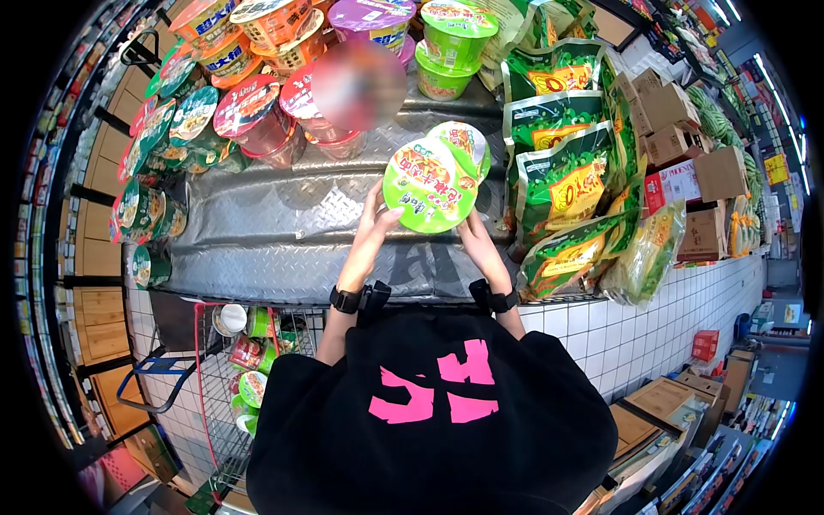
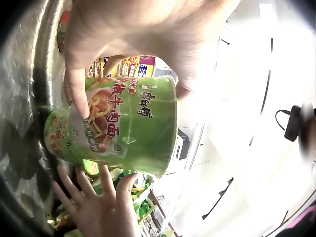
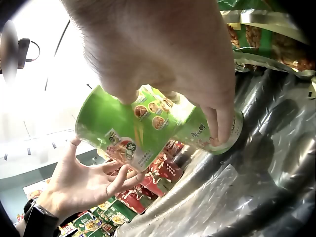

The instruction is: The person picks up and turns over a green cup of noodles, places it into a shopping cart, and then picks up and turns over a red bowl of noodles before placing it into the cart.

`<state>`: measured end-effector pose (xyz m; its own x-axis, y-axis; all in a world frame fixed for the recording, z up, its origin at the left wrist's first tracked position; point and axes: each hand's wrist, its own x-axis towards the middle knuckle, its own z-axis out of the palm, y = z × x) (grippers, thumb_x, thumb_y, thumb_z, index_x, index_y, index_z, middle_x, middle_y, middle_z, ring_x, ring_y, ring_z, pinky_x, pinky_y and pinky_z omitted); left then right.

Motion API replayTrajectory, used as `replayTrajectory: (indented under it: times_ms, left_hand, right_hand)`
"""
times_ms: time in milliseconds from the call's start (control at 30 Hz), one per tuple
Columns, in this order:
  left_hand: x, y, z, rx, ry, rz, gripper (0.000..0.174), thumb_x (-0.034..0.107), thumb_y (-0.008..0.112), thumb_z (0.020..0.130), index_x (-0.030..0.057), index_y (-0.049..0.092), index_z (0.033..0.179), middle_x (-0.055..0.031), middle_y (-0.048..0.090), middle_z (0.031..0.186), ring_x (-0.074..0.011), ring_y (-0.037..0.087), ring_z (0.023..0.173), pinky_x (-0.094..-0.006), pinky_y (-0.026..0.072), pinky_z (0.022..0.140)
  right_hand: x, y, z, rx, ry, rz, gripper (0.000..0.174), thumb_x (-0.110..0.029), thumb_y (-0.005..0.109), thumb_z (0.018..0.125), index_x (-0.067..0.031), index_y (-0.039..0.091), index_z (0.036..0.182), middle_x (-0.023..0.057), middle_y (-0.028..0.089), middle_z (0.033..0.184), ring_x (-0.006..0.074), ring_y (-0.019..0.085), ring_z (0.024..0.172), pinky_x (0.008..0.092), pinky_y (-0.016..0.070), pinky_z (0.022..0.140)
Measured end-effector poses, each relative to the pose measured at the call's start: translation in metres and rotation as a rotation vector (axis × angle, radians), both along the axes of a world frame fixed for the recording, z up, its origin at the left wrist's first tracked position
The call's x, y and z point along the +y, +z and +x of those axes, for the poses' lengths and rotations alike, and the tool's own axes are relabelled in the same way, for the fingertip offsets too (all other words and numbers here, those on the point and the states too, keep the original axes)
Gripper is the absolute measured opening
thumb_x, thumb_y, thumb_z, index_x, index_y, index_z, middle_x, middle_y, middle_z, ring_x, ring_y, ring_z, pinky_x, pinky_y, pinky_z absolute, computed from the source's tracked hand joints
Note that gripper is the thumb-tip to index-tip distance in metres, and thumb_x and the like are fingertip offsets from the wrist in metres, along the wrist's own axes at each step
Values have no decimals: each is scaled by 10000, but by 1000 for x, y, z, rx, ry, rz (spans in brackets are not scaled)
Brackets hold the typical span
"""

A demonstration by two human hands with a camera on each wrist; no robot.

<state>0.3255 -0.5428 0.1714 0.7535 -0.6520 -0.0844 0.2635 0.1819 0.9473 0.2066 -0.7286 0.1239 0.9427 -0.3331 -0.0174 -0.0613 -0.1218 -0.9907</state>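
Observation:
A green instant noodle cup (image 1: 427, 190), lid tilted toward the head camera, is in my left hand (image 1: 375, 210). The left wrist view shows that hand's fingers and thumb spanning the side of the noodle cup (image 2: 131, 126). My right hand (image 1: 472, 230) is at the cup's right side. Its fingers look straight and spread in the left wrist view, where the right hand (image 2: 101, 210) shows palm first. A second green cup (image 1: 475, 146) stands just behind the first; in the right wrist view the right fingertips overlap this cup (image 3: 200, 131).
Red noodle cups (image 1: 257, 120) and green-lidded cups (image 1: 154, 210) line the left of the metal display surface (image 1: 283, 202). Two green cups (image 1: 446, 51) are stacked at the back. Green bags (image 1: 566, 184) stand on the right. A wire shopping cart (image 1: 210, 378) holds several cups.

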Motion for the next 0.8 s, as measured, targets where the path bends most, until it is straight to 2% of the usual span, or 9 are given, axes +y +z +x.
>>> replayTrajectory:
  times_ms: [67,267,567,633,700,733,767,800]
  left_hand:
    - [6,-3,-3,25,5,-13,686,293,569,842,66,247,1404,-130,371,1337,-212,403,1207,-354,368,963]
    - [29,-8,-8,64,27,-21,675,322,557,840,65,270,1394,-122,367,1335,-205,403,1199,-340,370,938]
    - [54,10,-14,16,69,19,682,334,558,835,63,274,1393,-127,384,1304,-203,418,1173,-327,381,915]
    - [58,8,-17,24,109,-2,687,327,561,835,57,269,1395,-127,388,1297,-203,426,1159,-323,387,907]
    - [63,9,-21,42,116,10,686,323,561,836,55,268,1395,-126,393,1292,-202,424,1161,-320,385,908]
    - [65,10,-22,53,116,22,685,318,561,837,53,267,1396,-125,398,1287,-200,422,1164,-318,383,909]
    - [67,8,-23,57,119,23,685,318,561,837,53,267,1396,-125,398,1287,-200,422,1164,-318,383,909]
    - [69,7,-24,46,113,11,684,316,561,838,54,267,1397,-127,401,1287,-198,416,1172,-317,381,910]
  right_hand:
    - [2,5,1,23,-22,44,581,-118,419,951,-61,129,1451,142,178,1492,221,253,1338,331,244,1064]
    - [9,18,7,-74,-1,-12,579,-56,386,945,-106,129,1461,135,157,1500,207,267,1330,318,288,1039]
    - [20,24,19,-126,57,-27,559,-67,383,957,-113,144,1460,134,206,1484,204,333,1293,317,272,1045]
    - [12,19,23,-135,15,-82,546,-247,405,981,-100,169,1451,143,245,1467,246,314,1314,335,273,1050]
    - [5,19,25,-115,-9,-127,579,-330,411,974,-96,174,1449,148,241,1469,262,318,1313,352,282,1049]
    - [3,22,26,-88,2,-122,572,-359,400,973,-93,207,1441,155,205,1485,262,257,1347,351,237,1073]
    - [-2,16,27,-84,6,-121,572,-359,400,973,-93,207,1441,155,205,1485,262,257,1347,351,237,1073]
    - [-5,10,30,-45,12,-112,567,-378,393,972,-89,232,1433,157,188,1490,258,211,1365,346,207,1084]
